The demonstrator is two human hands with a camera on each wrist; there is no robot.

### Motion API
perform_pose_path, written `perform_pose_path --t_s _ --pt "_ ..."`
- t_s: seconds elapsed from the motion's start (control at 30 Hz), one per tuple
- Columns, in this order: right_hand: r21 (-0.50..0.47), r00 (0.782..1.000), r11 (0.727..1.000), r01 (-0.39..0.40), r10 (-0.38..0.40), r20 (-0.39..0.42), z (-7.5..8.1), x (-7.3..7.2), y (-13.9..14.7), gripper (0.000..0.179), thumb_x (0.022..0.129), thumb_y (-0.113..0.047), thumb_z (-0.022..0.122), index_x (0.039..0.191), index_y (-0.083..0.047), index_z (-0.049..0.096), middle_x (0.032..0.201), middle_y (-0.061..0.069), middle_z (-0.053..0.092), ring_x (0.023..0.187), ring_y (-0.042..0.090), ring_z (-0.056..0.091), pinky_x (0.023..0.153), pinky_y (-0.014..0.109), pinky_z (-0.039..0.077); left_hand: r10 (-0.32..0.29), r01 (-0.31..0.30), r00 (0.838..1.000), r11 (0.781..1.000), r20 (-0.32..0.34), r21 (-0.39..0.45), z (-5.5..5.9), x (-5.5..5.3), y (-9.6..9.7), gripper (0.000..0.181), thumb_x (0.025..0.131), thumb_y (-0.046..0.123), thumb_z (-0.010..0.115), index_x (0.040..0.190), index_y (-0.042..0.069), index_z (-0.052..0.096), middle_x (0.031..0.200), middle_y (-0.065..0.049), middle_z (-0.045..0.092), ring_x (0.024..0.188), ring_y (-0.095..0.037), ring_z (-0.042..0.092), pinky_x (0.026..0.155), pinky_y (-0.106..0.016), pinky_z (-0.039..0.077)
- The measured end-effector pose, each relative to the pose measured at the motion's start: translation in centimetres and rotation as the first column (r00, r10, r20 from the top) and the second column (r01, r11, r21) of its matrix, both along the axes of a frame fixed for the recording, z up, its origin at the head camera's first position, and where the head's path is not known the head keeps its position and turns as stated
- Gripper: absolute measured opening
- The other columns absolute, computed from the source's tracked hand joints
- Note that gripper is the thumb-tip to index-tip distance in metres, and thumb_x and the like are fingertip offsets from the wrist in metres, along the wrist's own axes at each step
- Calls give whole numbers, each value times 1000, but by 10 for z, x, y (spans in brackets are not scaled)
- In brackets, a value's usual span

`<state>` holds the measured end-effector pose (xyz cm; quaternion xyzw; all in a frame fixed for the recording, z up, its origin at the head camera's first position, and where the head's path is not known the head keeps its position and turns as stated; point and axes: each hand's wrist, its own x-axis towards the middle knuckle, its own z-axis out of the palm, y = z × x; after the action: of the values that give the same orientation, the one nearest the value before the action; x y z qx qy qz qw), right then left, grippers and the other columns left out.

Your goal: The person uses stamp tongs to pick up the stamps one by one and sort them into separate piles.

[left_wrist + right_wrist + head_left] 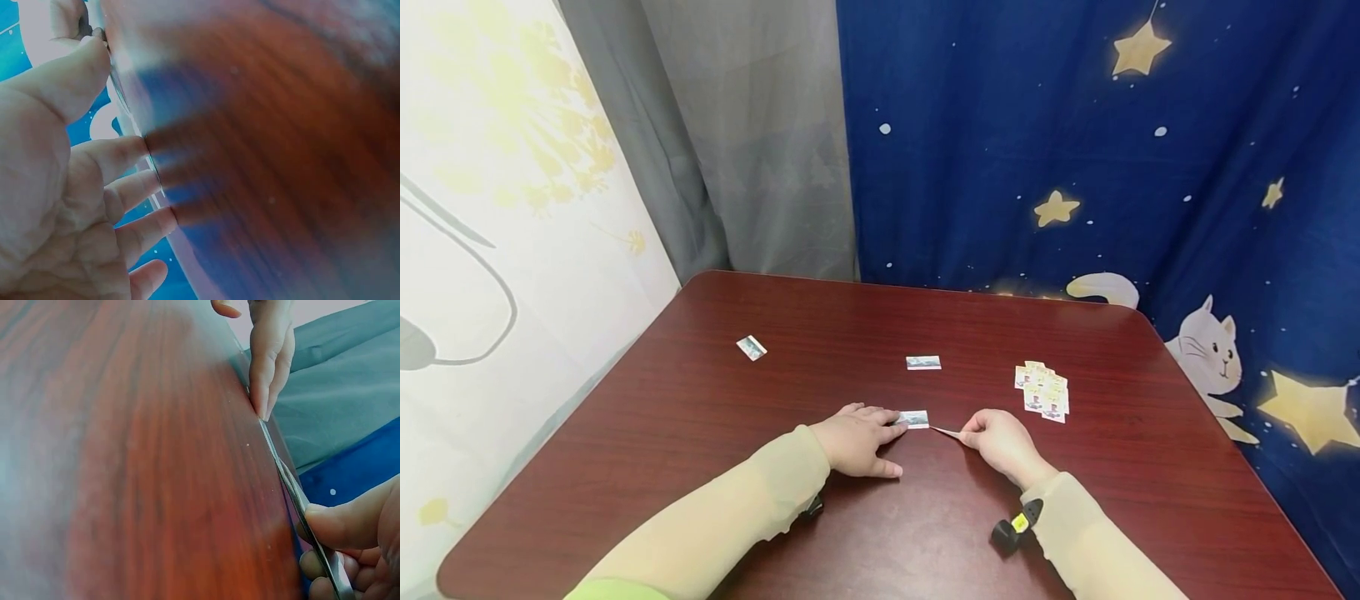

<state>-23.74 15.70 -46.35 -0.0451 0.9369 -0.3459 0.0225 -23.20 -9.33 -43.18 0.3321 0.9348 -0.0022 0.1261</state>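
A small printed card (914, 419) lies on the table in front of me. My left hand (857, 439) reaches over its left end, palm down, fingertips touching it. To the right, my right hand (1003, 446) pinches another card (946, 432), its near edge raised and its tip close to the card on the table. The right wrist view shows this pinched card (305, 525) almost edge-on between thumb and fingers. In the left wrist view, the left hand's straight fingers (137, 194) point down at the tabletop.
Beyond the hands lies a single card (923, 362), and another card (752, 347) lies tilted at the far left. Several overlapping cards (1043, 392) form a loose pile to the right. The dark red table (820, 325) backs onto grey and blue curtains (970, 150).
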Motion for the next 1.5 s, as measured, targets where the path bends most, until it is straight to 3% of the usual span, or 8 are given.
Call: perform_pose_path --t_s 0.57,0.8,1.5 --pt "21 997 998 65 -64 -31 -2 0 -5 11 83 -19 70 72 -18 70 76 -5 65 71 13 55 71 35 44 5 -5 1000 1000 5 6 -3 0 0 70 89 62 54 147 25 42 152 0 36 140 -25 32 113 -46 22" --pt "6 996 996 88 -88 -1 -3 1 -7 10 83 -18 70 73 -17 71 78 -4 65 72 13 55 72 36 44 12 -13 1000 1000 13 7 -4 1 1 70 89 62 54 147 25 42 153 0 35 140 -25 31 113 -46 22" --pt "40 995 996 79 -76 -70 -8 1 -14 13 84 -18 70 71 -19 70 75 -5 63 70 12 55 68 35 44 5 -5 1000 1000 -6 7 -5 -1 2 71 88 63 54 147 25 43 151 -1 37 139 -24 32 112 -45 25"
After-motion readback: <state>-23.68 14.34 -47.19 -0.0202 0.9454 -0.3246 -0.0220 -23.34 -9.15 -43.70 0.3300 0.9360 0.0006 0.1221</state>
